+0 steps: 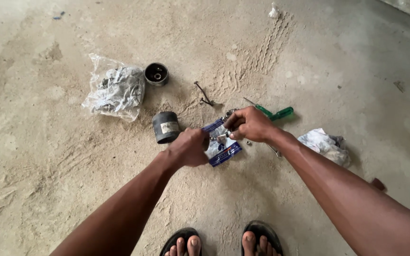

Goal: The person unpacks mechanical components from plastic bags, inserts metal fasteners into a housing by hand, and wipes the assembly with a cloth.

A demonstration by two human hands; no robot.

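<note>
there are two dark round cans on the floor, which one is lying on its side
The can nearest the left hand lies on its side, its label showing. The other can, by the plastic bag, stands upright with its open top showing.

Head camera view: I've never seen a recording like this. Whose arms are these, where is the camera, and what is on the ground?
There is no machine here. The single picture comes from a camera worn on a person's head, looking down at their own two bare arms and sandalled feet. The left hand and the right hand meet over a small blue and white packet and pinch a small metal part between them; what it is, is too small to tell. On the sandy concrete floor lie a dark cylinder, a round open cup-shaped part, a crumpled plastic bag, a green-handled screwdriver and a crumpled rag.
</note>
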